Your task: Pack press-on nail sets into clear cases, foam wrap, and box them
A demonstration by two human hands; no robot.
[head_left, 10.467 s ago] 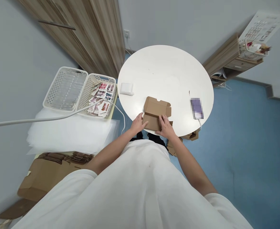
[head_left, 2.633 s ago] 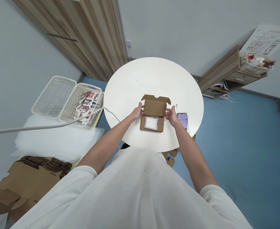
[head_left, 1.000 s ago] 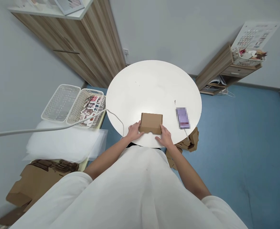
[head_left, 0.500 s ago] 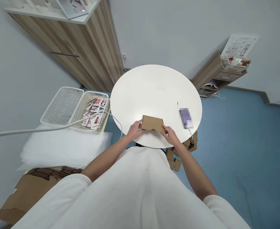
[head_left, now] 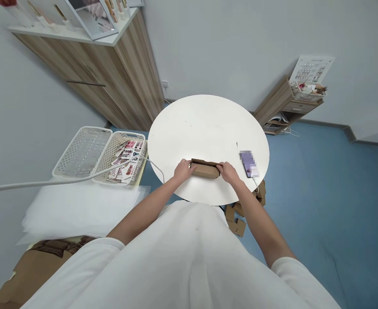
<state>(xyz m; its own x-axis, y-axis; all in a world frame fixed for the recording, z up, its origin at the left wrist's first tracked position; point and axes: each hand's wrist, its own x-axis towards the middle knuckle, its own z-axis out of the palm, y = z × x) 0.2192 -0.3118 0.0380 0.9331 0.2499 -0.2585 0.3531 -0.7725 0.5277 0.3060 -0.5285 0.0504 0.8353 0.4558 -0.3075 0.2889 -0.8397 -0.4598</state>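
Observation:
A small brown cardboard box (head_left: 205,171) is held between both hands near the front edge of the round white table (head_left: 205,124). Its long plain side faces me, and a dark gap runs under the raised flap at its top. My left hand (head_left: 184,170) grips the left end, thumb along the near side. At the right end my right hand (head_left: 228,171) is closed round the corner. To the right of the box, a phone (head_left: 248,164) with a white cable lies on the table. Whatever is inside the box cannot be seen.
On the left stand a white basket of printed cards (head_left: 126,161), a second basket of clear items (head_left: 84,150) and a stack of white sheets (head_left: 82,208). A white cable (head_left: 63,181) crosses there. Flattened cardboard (head_left: 236,221) lies below the table's right side.
The box has tilted: its broad top faced me before, and now its side shows with the top flap partly raised. Both hands have shifted their grip on its ends. The view has shifted slightly.

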